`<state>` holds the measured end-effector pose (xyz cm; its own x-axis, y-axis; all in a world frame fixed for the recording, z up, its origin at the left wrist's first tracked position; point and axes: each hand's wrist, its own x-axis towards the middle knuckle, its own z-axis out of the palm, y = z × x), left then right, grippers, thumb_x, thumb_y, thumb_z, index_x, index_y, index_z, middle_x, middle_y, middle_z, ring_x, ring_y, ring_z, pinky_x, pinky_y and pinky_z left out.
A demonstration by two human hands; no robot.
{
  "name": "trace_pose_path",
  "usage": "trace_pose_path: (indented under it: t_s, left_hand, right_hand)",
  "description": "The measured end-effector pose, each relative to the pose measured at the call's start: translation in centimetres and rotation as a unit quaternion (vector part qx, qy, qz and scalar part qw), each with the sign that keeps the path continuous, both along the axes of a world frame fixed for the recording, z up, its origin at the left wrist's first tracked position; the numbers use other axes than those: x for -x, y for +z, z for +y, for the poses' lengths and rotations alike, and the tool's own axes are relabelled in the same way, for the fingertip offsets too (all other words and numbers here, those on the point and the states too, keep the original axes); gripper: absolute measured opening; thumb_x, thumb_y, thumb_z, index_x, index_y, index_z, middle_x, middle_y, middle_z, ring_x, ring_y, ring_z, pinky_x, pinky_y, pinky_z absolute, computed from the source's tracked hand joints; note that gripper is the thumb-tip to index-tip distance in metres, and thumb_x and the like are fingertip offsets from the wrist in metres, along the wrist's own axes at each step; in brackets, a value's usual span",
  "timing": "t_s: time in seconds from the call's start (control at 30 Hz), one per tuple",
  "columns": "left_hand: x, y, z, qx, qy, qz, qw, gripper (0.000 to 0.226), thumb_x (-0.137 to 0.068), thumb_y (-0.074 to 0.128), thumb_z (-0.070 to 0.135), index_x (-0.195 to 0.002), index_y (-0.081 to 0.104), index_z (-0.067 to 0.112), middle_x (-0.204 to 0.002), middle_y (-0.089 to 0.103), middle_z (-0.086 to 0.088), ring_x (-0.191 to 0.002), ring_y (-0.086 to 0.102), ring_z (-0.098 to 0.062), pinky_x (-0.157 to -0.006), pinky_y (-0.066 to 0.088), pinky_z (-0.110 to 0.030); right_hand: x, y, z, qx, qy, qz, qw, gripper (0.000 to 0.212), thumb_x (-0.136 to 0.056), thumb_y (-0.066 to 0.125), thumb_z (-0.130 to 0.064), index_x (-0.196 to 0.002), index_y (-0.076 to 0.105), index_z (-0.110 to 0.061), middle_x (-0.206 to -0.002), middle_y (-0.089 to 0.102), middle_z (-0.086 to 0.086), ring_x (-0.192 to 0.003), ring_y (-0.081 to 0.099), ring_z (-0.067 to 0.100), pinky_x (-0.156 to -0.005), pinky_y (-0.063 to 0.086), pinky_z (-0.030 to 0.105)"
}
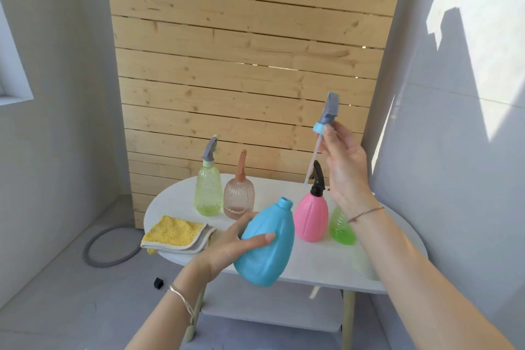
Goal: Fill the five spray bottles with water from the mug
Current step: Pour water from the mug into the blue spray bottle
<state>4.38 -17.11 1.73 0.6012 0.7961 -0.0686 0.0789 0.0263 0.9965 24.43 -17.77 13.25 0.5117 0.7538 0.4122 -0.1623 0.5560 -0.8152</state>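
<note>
Spray bottles, five of them, gather in front of a wall of pale wooden planks (241,51), on or above a white oval table (312,270).

On the floor left of the table lies a grey ring of hose (109,247). A folded yellow cloth (176,233) rests at the table's left end, one corner hanging over the near rim.

The blue bottle (267,244) is the biggest. It hangs tilted over the table's near edge with its neck open and pointing up and to the far side. The left hand (227,247) grips it from the left, fingers curled behind the body and thumb laid across the front.

Just right of it, standing upright, is the pink bottle (311,216), which carries a black trigger head. A bright green bottle (341,227) stands just beside the pink one on the right, its top hidden behind the right wrist. At the far left of the table stand a pale green bottle (208,193) with a grey head and, next to it, a ribbed peach bottle (238,199) with a brown head.

The right hand (345,162) is raised above the pink bottle, fingertips pinching the blue collar of a grey spray head (328,112). Its thin dip tube (312,162) slants down and left, ending near the black trigger.

A small black object (158,283) lies on the floor by the left forearm.
</note>
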Motion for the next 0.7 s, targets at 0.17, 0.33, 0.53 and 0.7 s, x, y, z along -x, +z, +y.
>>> trace_pose_path:
  t_s: [0.17, 0.33, 0.53, 0.7]
  left_hand:
    - [1.2, -4.0, 0.0, 0.031, 0.135, -0.079, 0.987, 0.076, -0.050, 0.076, 0.063, -0.119, 0.058, 0.037, -0.115, 0.070, 0.005, -0.101, 0.070, -0.013, -0.085, 0.058, -0.033]
    - [2.2, -4.6, 0.5, 0.013, 0.190, -0.092, 0.977, 0.075, -0.047, 0.074, 0.062, -0.116, 0.059, 0.038, -0.104, 0.072, 0.014, -0.093, 0.070, -0.005, -0.069, 0.055, -0.019]
    - [1.8, -5.5, 1.0, 0.029, 0.204, -0.093, 0.974, 0.075, -0.046, 0.074, 0.062, -0.116, 0.058, 0.038, -0.104, 0.072, 0.014, -0.092, 0.070, -0.003, -0.067, 0.055, -0.018]
    - [0.6, -6.5, 1.1, 0.047, 0.194, -0.068, 0.977, 0.075, -0.045, 0.075, 0.064, -0.114, 0.058, 0.039, -0.114, 0.068, 0.009, -0.099, 0.069, -0.008, -0.077, 0.056, -0.025]
  right_hand:
    - [0.4, -8.1, 2.3, 0.109, -0.003, -0.254, 0.961, 0.018, -0.086, 0.069, -0.009, -0.102, 0.066, -0.016, -0.091, 0.068, -0.007, -0.076, 0.061, -0.009, -0.075, 0.046, 0.010]
    - [-1.0, -19.3, 3.3, 0.275, 0.037, -0.341, 0.898, 0.018, -0.083, 0.073, -0.019, -0.098, 0.068, -0.028, -0.094, 0.068, -0.009, -0.077, 0.060, 0.004, -0.074, 0.042, 0.011]
    - [-2.3, -22.9, 3.8, 0.330, 0.066, -0.373, 0.865, 0.022, -0.084, 0.072, -0.017, -0.105, 0.072, -0.019, -0.091, 0.066, -0.010, -0.073, 0.057, -0.004, -0.070, 0.041, 0.006]
    - [-2.8, -22.1, 4.0, 0.338, 0.074, -0.369, 0.863, 0.022, -0.088, 0.068, -0.022, -0.109, 0.071, -0.019, -0.102, 0.068, -0.010, -0.090, 0.061, 0.004, -0.077, 0.041, 0.004]
